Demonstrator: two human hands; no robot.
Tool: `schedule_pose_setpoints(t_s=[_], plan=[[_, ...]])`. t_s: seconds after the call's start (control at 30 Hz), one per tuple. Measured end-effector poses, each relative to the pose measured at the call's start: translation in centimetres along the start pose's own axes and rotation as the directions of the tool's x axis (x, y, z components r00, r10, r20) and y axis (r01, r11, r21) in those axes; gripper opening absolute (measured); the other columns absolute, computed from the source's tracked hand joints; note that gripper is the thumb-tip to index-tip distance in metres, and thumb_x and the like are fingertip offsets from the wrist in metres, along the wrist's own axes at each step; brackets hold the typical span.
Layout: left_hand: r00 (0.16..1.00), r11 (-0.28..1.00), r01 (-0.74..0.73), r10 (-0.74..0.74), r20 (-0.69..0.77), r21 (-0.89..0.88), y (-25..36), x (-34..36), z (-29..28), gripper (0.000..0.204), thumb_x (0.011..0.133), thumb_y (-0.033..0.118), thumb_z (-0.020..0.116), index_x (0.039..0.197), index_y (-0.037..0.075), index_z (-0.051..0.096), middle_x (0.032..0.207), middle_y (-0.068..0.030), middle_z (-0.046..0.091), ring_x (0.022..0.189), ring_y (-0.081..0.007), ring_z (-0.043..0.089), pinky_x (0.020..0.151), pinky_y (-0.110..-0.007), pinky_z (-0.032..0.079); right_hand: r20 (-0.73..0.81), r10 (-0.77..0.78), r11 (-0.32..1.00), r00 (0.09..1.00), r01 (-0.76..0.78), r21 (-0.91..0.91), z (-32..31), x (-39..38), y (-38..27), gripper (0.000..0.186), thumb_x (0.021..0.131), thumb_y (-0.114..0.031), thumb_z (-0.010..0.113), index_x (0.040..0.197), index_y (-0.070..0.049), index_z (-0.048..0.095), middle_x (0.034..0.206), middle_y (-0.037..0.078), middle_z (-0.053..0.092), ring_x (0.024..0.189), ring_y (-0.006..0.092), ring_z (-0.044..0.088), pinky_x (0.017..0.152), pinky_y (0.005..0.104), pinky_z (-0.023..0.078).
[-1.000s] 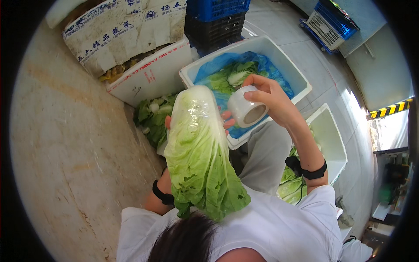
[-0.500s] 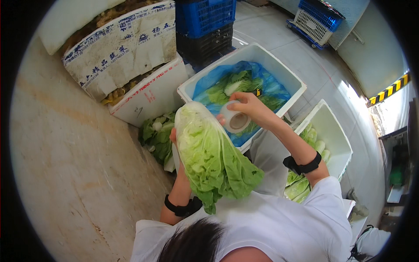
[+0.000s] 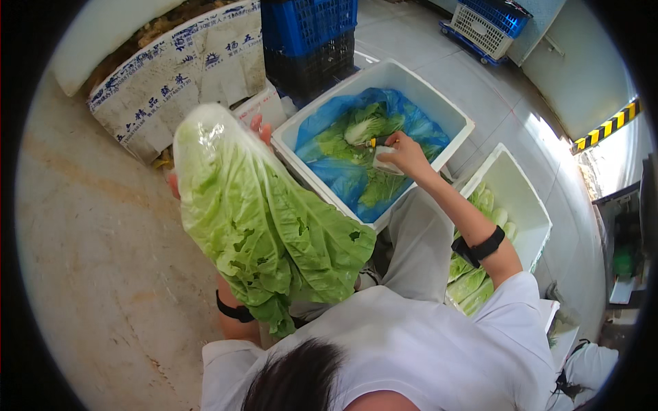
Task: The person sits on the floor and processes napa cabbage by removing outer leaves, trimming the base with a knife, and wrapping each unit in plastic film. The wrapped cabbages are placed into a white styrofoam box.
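A large green napa cabbage (image 3: 267,212), its pale base glossy under clear film, is held up in my left hand (image 3: 259,129). The fingers of that hand show on both sides of the base, and the cabbage hides the palm. Over the blue-lined foam box, my right hand (image 3: 408,157) is closed on a white roll of tape (image 3: 388,162), partly covered by the fingers. At its fingertips is a small yellow-and-black tool (image 3: 374,142); whether it is gripped or only touched, I cannot tell. Loose cabbage leaves (image 3: 373,120) lie below in the blue liner.
The white foam box (image 3: 329,200) stands ahead, with a second foam box (image 3: 524,212) of cabbages at right. Stacked blue and black crates (image 3: 308,31) stand behind. Printed foam cartons (image 3: 185,72) lean at far left. A wheeled trolley with crates (image 3: 483,31) is at the back.
The cabbage has moved left and closer to the camera with my left hand. My right hand has moved right, away from the cabbage, with the tape roll.
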State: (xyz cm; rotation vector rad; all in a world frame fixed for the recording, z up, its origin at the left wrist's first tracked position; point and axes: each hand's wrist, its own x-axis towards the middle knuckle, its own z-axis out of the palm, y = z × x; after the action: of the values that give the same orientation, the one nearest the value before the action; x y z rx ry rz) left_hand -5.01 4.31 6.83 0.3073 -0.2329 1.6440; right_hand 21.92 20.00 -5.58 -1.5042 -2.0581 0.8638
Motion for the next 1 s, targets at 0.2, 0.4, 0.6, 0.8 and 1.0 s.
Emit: schedule_pose_setpoints(t_s=[0.2, 0.4, 0.6, 0.8, 1.0], plan=[[0.995, 0.994, 0.052, -0.043, -0.092, 0.098, -0.3, -4.6, -5.5, 0.105, 0.069, 0.066, 0.063, 0.145, 0.009, 0.019, 0.144, -0.0304, 0.020, 0.133, -0.0416, 0.025, 0.105, -0.054, 0.031, 0.212, 0.105, 0.959, 0.972, -0.042, -0.282, 5.4, -0.9, 2.0, 0.033, 0.072, -0.011, 0.064, 0.103, -0.013, 0.057, 0.089, 0.014, 0.063, 0.087, 0.0359, 0.060, 0.080, 0.0488, 0.045], [0.962, 0.950, 0.216, -0.167, -0.218, 0.228, -1.8, -6.3, -7.5, 0.115, 0.058, 0.066, 0.071, 0.144, 0.008, 0.020, 0.142, -0.0282, 0.027, 0.131, -0.0430, 0.029, 0.104, -0.057, 0.032, 0.313, -0.189, 0.944, 0.931, 0.260, -0.204, 9.5, -1.8, 0.7, 0.026, 0.080, -0.011, 0.057, 0.105, -0.008, 0.060, 0.091, 0.016, 0.063, 0.089, 0.0353, 0.060, 0.082, 0.0484, 0.044], [0.953, 0.912, 0.280, -0.227, -0.201, 0.300, -3.0, -5.7, -7.4, 0.109, 0.063, 0.062, 0.067, 0.143, 0.005, 0.020, 0.143, -0.0284, 0.024, 0.131, -0.0449, 0.028, 0.103, -0.056, 0.034, -0.140, -0.327, 0.876, 0.935, 0.355, 0.328, 3.1, -4.8, -8.3, 0.024, 0.089, -0.008, 0.050, 0.111, -0.002, 0.059, 0.105, 0.020, 0.062, 0.099, 0.0310, 0.060, 0.083, 0.0363, 0.047], [0.933, 0.853, 0.314, -0.196, -0.302, 0.417, -4.3, -5.4, -8.5, 0.105, 0.065, 0.057, 0.068, 0.141, 0.000, 0.022, 0.141, -0.0235, 0.032, 0.127, -0.0354, 0.040, 0.102, -0.046, 0.040, 0.035, -0.432, 0.863, 0.901, 0.402, 0.305, 0.7, -12.7, -14.0, 0.051, 0.094, -0.024, 0.050, 0.133, 0.006, 0.036, 0.133, 0.025, 0.043, 0.121, 0.0379, 0.045, 0.102, 0.0390, 0.036], [0.882, 0.665, 0.456, -0.250, -0.399, 0.592, -4.9, -4.8, -9.0, 0.092, 0.070, 0.048, 0.068, 0.137, -0.002, 0.030, 0.134, -0.0187, 0.044, 0.117, -0.0291, 0.050, 0.097, -0.039, 0.045, 0.397, -0.038, 0.668, 0.917, -0.272, 0.692, -1.2, -10.6, -12.1, 0.057, 0.097, -0.042, 0.040, 0.131, 0.004, 0.042, 0.122, 0.019, 0.054, 0.110, 0.0280, 0.054, 0.097, 0.0334, 0.039]])
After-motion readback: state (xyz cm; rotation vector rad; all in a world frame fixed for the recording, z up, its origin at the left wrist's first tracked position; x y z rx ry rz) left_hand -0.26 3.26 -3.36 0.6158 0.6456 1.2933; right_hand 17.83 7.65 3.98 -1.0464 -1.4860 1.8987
